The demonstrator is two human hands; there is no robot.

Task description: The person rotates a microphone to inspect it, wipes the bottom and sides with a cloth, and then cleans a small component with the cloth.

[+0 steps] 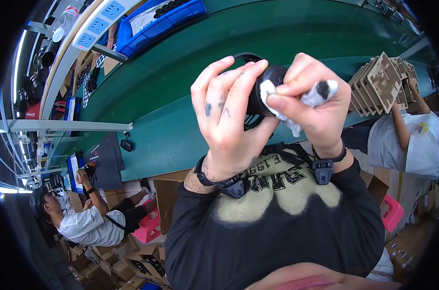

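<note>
Held up over the bench are black headphones, with one round ear cup [273, 77] facing my right hand and a curved band [247, 57] showing above my fingers. My left hand [229, 111] is wrapped around them from the left, hiding much of their shape. In my right hand [316, 104] a crumpled white cloth [289, 121] is pinched between thumb and fingers and pressed against the ear cup's edge. Another end of the cloth, with a dark smudge, sticks out of the right fist.
A green bench [171, 145] spans the front. At its back left stands a blue bin [132, 36] with black parts. Stacked cardboard dividers [379, 84] are at the right, beside a person in a pale shirt [398, 140]. Another person [93, 222] sits at the left.
</note>
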